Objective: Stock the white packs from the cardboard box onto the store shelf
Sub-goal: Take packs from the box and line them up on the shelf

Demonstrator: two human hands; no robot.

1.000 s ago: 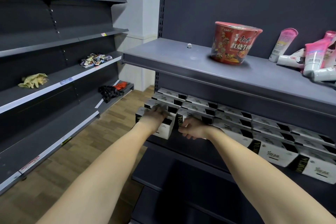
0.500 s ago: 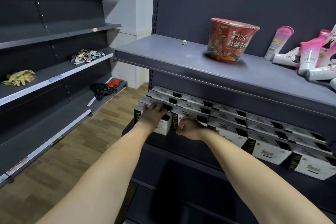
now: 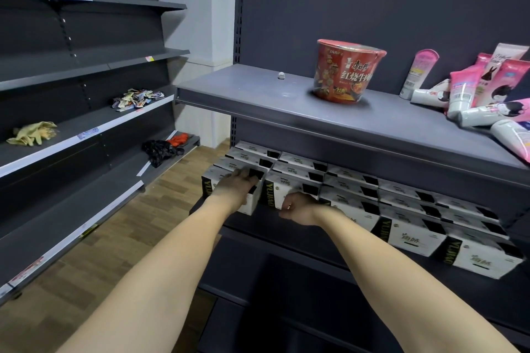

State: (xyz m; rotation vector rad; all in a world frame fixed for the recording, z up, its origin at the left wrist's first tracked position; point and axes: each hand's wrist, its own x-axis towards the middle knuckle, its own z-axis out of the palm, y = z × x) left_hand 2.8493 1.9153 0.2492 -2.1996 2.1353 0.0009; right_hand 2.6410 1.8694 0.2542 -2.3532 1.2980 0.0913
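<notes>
"YUJIAO" on white packs

White packs – black-trimmed, upright – fill rows on the store shelf
</notes>
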